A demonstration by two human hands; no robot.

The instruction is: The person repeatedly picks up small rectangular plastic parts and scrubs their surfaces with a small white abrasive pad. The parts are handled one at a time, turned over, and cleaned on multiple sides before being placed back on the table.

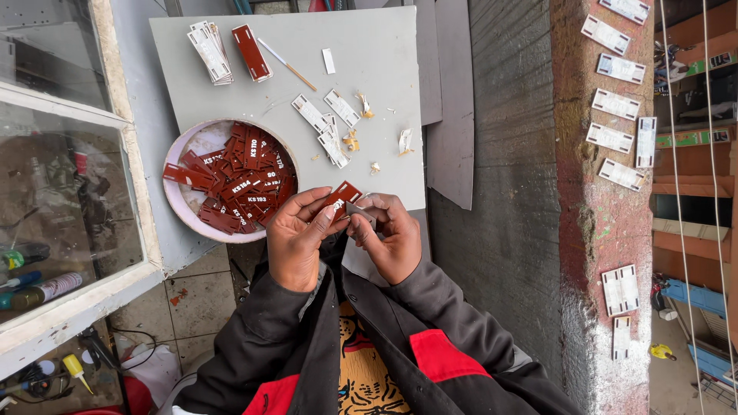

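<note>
Holding a small dark-red tag between them, both hands meet just below the near edge of the grey bench. The left hand pinches the tag's lower end between thumb and fingers, so the tag juts up and to the right, tilted, over the bench edge. The right hand is curled close against it, its fingertips touching the tag's right side and gripping a small grey piece there; what that piece is cannot be told. Just left of the hands, on the bench, sits a round pale bowl heaped with more red tags of the same kind, some bearing white lettering. Beyond the hands, near the middle of the bench, lie a few white strips and torn scraps of backing paper. At the far end rest a stack of white strips, a stack of red tags just beside it, and a thin stick. More white strips lie along the reddish ledge on the right, well apart from the hands.
</note>
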